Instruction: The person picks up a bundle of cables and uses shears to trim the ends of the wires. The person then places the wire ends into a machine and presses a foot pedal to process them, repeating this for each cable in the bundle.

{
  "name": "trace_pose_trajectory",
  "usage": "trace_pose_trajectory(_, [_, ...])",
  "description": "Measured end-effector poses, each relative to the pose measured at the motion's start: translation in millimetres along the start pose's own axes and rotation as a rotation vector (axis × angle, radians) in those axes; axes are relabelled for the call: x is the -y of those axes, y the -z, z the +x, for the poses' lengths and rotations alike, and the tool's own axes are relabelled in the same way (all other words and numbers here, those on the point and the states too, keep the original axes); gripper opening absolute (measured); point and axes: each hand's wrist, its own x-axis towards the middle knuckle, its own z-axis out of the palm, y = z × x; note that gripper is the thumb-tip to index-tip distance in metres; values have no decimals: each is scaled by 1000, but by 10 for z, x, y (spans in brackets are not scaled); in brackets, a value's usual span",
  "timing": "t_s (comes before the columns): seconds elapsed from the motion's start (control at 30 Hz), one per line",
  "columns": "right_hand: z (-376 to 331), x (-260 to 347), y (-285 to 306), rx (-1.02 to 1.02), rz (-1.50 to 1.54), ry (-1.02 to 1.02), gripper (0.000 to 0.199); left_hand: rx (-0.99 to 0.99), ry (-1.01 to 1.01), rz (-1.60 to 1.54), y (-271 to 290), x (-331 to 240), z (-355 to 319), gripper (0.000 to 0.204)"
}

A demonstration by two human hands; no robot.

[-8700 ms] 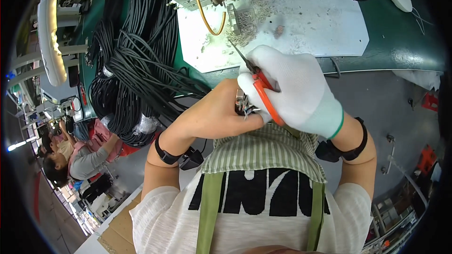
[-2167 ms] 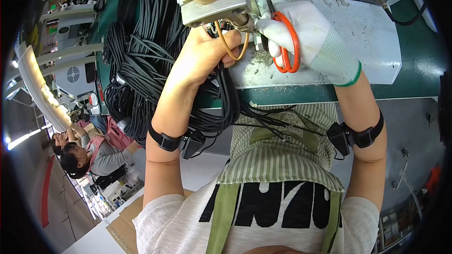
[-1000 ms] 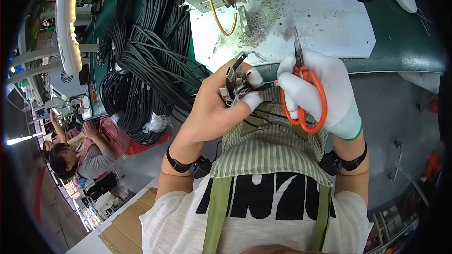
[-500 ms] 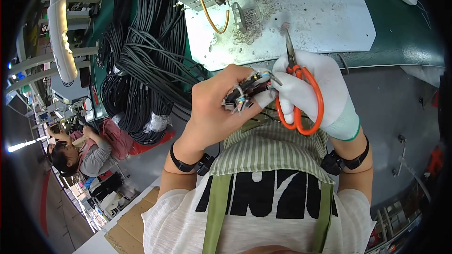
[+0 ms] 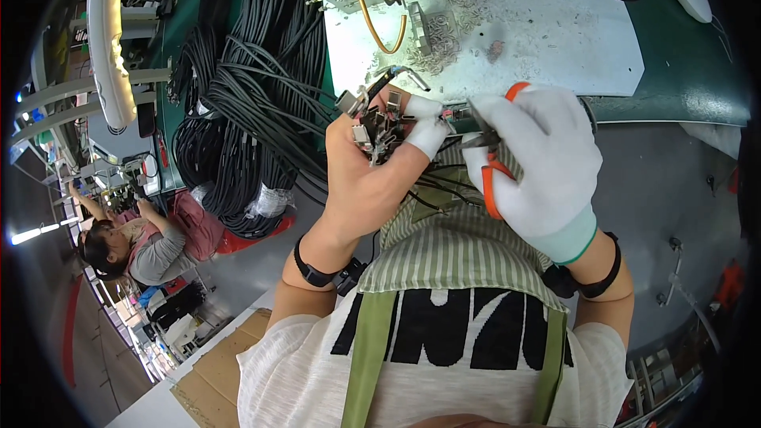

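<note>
My left hand [image 5: 369, 190], bare but for white covers on the thumb and a finger, is closed around a bunch of cable ends with metal connectors [image 5: 361, 134]. From its fingertips a short stripped end with thin reddish wires [image 5: 453, 114] sticks out to the right. My right hand [image 5: 555, 166], in a white glove with a green cuff, grips orange-handled scissors [image 5: 491, 194]. Their dark blades lie beside the wire end; whether they touch it I cannot make out. Black cable lengths [image 5: 436, 184] hang below the hands, in front of the striped apron [image 5: 452, 257].
Beyond the hands lies a white board [image 5: 555, 40] strewn with small clippings, on a green bench [image 5: 682, 71]. A metal fixture with a yellow tube [image 5: 399, 36] stands at its back left. Coiled black cables [image 5: 254, 95] fill the left side. A co-worker [image 5: 151, 246] sits far left.
The scissors have turned from pointing away to pointing left, and their blades are now at the wire end. My left hand has rolled, showing more connectors. The view has shifted slightly.
</note>
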Motion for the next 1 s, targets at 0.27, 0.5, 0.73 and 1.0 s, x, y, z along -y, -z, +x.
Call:
trace_pose_trajectory(0.27, [-186, 82, -132, 83, 95, -103, 21, -12, -95, 56, -58, 73, -18, 22])
trace_pose_trajectory(0.5, [-65, 169, 91, 443, 552, -442, 14, 179, -423, 386, 68, 66, 13, 24])
trace_pose_trajectory(0.73, [-89, 86, -58, 296, 274, -266, 13, 1, -84, 226, 48, 58, -24, 22])
trace_pose_trajectory(1.0, [-63, 73, -62, 524, 774, -592, 13, -20, 172, -52, 59, 63, 75, 12])
